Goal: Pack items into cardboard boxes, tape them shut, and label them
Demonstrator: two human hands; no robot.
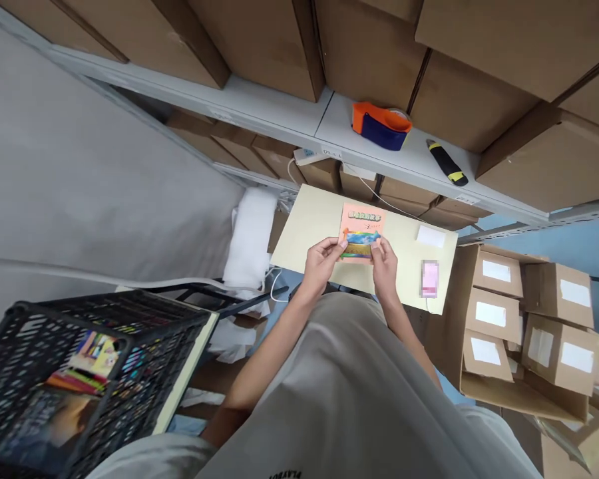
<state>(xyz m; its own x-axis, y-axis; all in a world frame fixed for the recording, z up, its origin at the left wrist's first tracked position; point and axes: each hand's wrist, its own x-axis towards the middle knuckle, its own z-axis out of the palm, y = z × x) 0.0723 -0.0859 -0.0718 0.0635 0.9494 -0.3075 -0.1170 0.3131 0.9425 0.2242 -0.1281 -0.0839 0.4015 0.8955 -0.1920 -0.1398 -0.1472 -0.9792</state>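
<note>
A thin pink book with a colourful landscape picture on its cover is held up over the cream table. My left hand pinches its lower left edge, thumb on the cover. On the opposite side, my right hand grips the lower right edge in the same way. The fingers behind the book are partly hidden. To the right on the tabletop lie a white slip and a phone with a pink screen, its picture blurred out.
A black plastic crate with books stands at the lower left. Above the table, a shelf bears cardboard boxes, an orange and blue tape dispenser and a utility knife. At right, a large carton holds several small labelled boxes.
</note>
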